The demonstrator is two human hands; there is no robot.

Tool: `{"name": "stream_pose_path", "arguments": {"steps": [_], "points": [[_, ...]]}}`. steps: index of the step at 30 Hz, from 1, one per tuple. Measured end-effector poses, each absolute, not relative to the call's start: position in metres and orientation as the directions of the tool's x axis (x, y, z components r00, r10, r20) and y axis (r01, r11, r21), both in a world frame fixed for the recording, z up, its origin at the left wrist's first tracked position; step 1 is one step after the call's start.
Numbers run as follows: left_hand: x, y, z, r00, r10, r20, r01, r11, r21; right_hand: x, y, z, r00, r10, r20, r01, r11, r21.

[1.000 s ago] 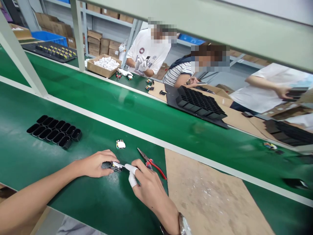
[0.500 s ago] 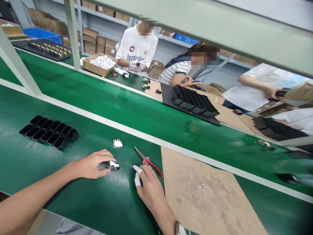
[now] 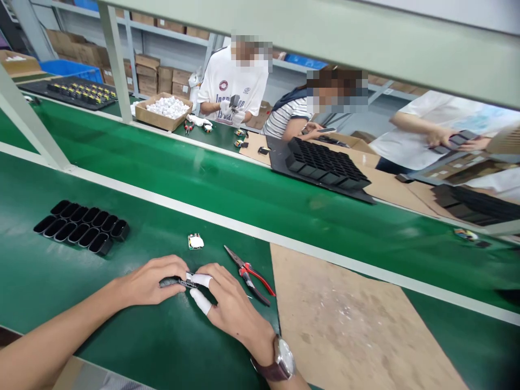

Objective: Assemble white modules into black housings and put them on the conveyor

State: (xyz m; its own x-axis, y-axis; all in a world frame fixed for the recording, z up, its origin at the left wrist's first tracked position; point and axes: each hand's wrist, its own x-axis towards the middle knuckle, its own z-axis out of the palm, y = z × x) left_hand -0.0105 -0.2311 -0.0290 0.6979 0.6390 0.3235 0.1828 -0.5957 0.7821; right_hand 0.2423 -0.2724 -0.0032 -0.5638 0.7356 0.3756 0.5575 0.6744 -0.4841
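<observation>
My left hand [image 3: 156, 280] grips a small black case [image 3: 188, 281] with a white-topped part in it, low over the green bench. My right hand [image 3: 227, 303], with white covers on thumb and forefinger, pinches the same case from the right side. Beyond the hands lies a small circuit board [image 3: 195, 241] with a white patch on top. Pliers with red and black handles [image 3: 249, 273] rest open just right of my right hand. A thin metal tip shows beside them; the rest of it is hidden.
Black oval cases [image 3: 79, 226] stand in two rows at left. A brown board [image 3: 345, 319] lies at right. Beyond a white rail [image 3: 162, 201] runs a green belt [image 3: 170, 162], with several people on its far side.
My right hand has moved left onto the case, and the tweezers it held are no longer in its fingers. On the belt, a small part at the right has shifted further right.
</observation>
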Motion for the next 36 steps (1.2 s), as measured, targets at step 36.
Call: {"name": "stream_pose_path", "arguments": {"steps": [36], "points": [[0.0, -0.154, 0.006, 0.208, 0.953, 0.22, 0.529, -0.299, 0.794, 0.274, -0.267, -0.037, -0.375, 0.838, 0.395, 0.896, 0.437, -0.076]]}}
